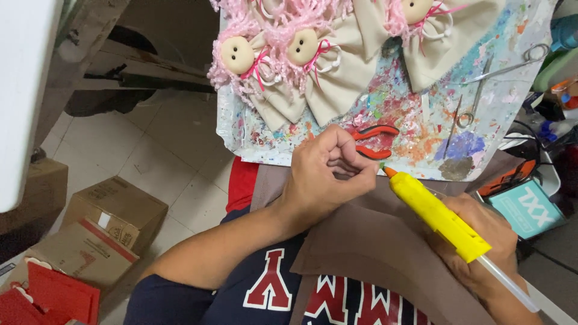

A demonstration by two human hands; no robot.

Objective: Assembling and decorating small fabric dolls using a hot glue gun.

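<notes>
Wrapped around the handle of a yellow glue gun [438,218], the right hand [481,241] holds it firmly, with a clear glue stick jutting from the rear toward the near right. Its long axis runs from near right to far left, and the orange nozzle [391,172] points at the left hand [325,174], which sits just left of the tip, almost touching it. That left hand is curled shut, fingers pinching an edge of brown fabric [367,247] draped over the lap; whether anything smaller is caught in the pinch cannot be told. Just beyond both hands lies a paint-spattered board [415,120], with orange-handled pliers [374,141] at its near edge, scissors [506,66] to the far right, and cream cloth dolls with pink yarn hair [289,60] along the far side. Cardboard boxes [114,210] stand on the tiled floor to the left.
</notes>
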